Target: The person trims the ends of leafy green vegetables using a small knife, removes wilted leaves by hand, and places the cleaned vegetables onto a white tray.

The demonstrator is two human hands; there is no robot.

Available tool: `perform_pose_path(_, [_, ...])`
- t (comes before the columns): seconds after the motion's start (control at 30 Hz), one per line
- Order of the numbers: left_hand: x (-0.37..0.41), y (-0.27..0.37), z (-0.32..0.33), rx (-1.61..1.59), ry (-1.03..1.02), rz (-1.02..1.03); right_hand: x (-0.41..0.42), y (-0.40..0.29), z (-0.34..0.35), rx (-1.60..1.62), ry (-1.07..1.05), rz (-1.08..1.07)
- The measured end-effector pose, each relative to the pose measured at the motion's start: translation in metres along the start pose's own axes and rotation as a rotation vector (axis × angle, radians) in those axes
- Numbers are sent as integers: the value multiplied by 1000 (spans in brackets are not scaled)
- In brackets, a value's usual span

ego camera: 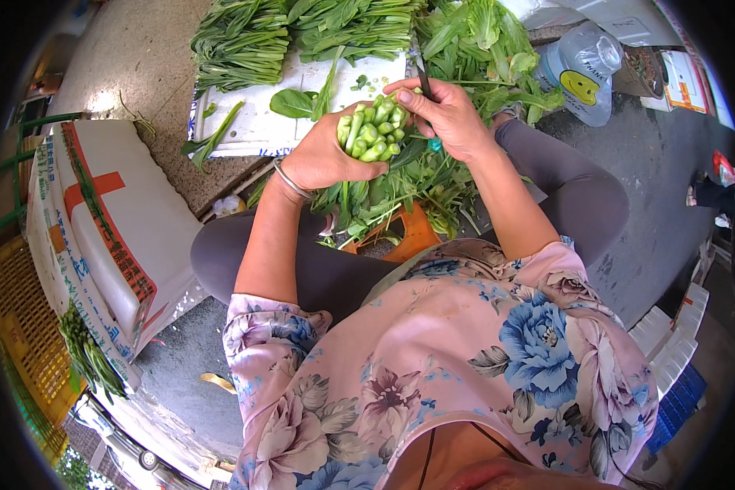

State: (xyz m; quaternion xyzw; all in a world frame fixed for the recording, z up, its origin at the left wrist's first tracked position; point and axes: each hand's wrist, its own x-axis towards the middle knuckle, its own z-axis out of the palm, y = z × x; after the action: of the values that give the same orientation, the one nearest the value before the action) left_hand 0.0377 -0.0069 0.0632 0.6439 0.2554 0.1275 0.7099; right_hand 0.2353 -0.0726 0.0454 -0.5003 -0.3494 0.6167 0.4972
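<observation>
My left hand (320, 150), with a bangle at the wrist, grips a bunch of leafy-green stems (372, 131). Their pale cut ends face up towards me. At the bunch's upper right edge, the thumb and fingers of my right hand (450, 113) meet the stems. A narrow dark tool (424, 76), probably a knife, sticks up from my right hand, and a teal bit shows below the fingers. Beyond my hands is a white foam board (254, 125) with loose leafy stalks (324, 92) on it. Neat rows of bundled greens (242, 46) lie at its far side.
Loose leaves (398, 190) pile up below my hands, over an orange plastic stool or crate (419, 229). At left stand a taped white foam box (122, 202) and a yellow basket (27, 312). Lettuce-like leaves (484, 37) and a plastic bag (579, 73) are at upper right.
</observation>
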Motion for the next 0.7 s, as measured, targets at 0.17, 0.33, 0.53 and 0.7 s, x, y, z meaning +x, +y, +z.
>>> perform_pose_path(0.17, [-1, 1, -3, -113, 108, 47, 16, 9, -36, -959, 171, -589])
perform_pose_path(0.33, [-5, -2, -5, -325, 97, -6, 6, -14, -3, -360, -98, -43])
perform_pose_path(0.53, [0, -15, -11, -527, 106, 36, 26, -19, 20, -249, -150, -69])
perform_pose_path(0.7, [-13, -8, -20, -501, 152, 60, 93, -46, -3, -498, -58, -80])
